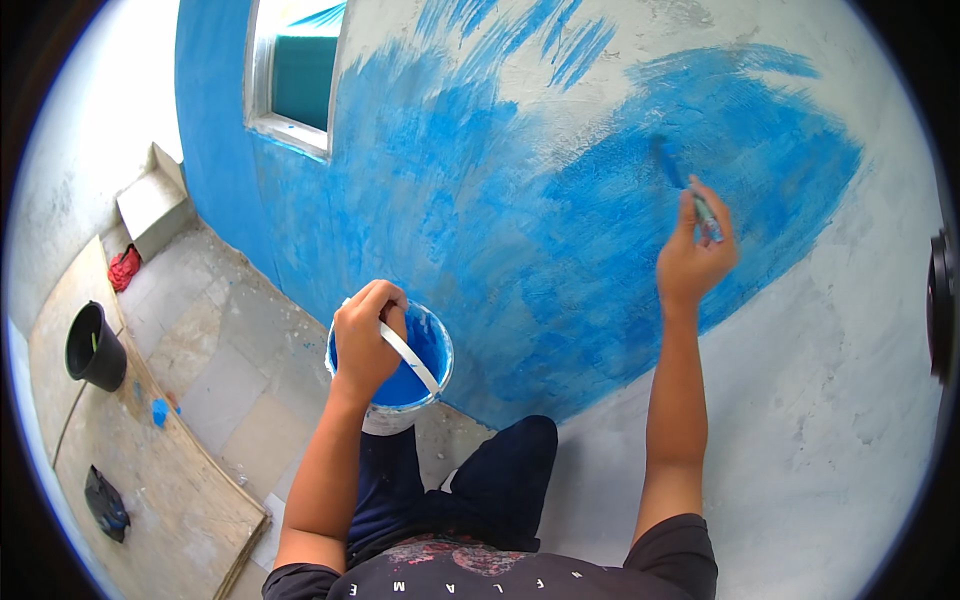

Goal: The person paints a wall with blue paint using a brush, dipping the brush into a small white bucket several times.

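My left hand is closed round the white handle of a paint bucket, which hangs in front of my legs. Blue paint shows inside, and its rim is smeared with blue. My right hand is raised to the wall and grips a paintbrush by its handle. The blue bristles are at the painted part of the wall, somewhat blurred; whether they touch it I cannot tell. Streaky blue covers the middle of the wall, while its upper and right parts are pale grey-white.
A small window with a pale frame is set in the wall at upper left. On the left, a wooden board lies on the tiled floor, bearing a black bucket and a black plastic bag. A red cloth lies beyond.
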Action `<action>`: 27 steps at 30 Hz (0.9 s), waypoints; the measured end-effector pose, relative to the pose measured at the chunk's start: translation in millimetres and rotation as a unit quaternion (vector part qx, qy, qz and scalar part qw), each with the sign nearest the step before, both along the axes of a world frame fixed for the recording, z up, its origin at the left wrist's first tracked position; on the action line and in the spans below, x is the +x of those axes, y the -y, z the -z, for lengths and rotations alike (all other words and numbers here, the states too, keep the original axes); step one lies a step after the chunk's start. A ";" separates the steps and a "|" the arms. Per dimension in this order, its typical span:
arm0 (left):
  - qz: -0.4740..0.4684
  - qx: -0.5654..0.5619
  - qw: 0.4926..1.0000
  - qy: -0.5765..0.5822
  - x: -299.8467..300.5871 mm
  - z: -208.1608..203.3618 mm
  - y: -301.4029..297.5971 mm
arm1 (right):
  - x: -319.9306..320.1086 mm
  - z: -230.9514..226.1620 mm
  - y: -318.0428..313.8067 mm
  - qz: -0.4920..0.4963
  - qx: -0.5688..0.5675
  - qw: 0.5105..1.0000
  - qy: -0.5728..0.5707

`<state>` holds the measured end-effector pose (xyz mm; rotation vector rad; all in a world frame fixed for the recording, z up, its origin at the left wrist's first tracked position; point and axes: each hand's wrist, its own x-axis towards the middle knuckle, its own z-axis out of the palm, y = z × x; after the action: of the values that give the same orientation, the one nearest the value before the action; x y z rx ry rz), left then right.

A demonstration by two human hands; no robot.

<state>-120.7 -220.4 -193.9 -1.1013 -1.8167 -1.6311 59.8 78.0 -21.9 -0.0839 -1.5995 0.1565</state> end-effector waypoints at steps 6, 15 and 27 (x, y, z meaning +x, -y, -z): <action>-0.003 -0.001 1.000 -0.004 -1.8 0.5 2.2 | -5.4 23.3 -13.3 -0.085 -0.134 0.979 0.128; 0.007 -0.004 1.000 0.001 2.5 -0.5 -0.8 | -30.3 45.9 29.5 -0.085 0.034 0.984 0.154; 0.002 0.016 1.000 0.009 -6.9 -2.7 1.3 | -22.0 -76.9 -16.8 -0.024 0.031 0.999 0.013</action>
<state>-127.6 -221.8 -191.2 -1.0813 -1.7949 -1.6715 37.8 94.8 54.9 0.0003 -1.6325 0.1447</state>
